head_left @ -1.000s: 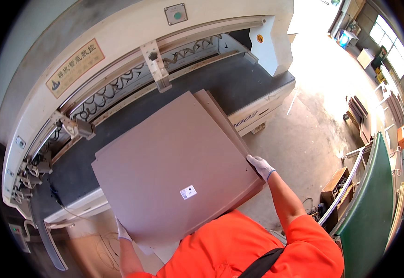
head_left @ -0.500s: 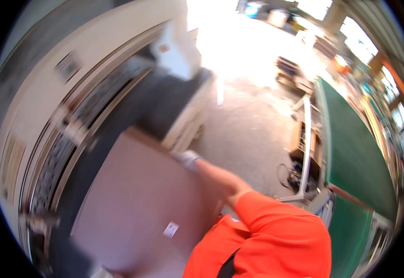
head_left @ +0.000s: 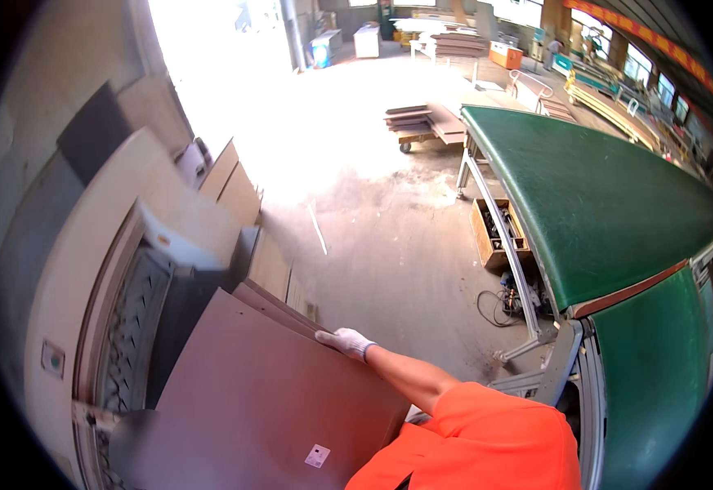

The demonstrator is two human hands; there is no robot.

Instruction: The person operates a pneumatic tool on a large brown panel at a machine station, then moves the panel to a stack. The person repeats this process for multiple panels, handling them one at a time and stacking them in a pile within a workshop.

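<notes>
A large mauve-brown panel [head_left: 266,384] with a small white label [head_left: 317,456] fills the lower middle, tilted in front of me. My right hand [head_left: 346,343], in a white glove, is closed on its right-hand edge. Along that edge, the border of a second brown panel [head_left: 274,306] shows behind the first. My right arm reaches out from an orange sleeve. My left hand is out of sight, and the panel's lower left part runs off below the picture.
A pale machine [head_left: 91,237] with a row of metal parts stands close on the left. To the right is a green-topped conveyor table [head_left: 585,196], with a wooden box [head_left: 491,233] and cables beneath. A low cart [head_left: 405,147] carries brown boards farther off.
My view has swung to the right, so more of the green table and the hall shows. The right hand stays on the panel's edge. A bit of white at the bottom left has left the picture.
</notes>
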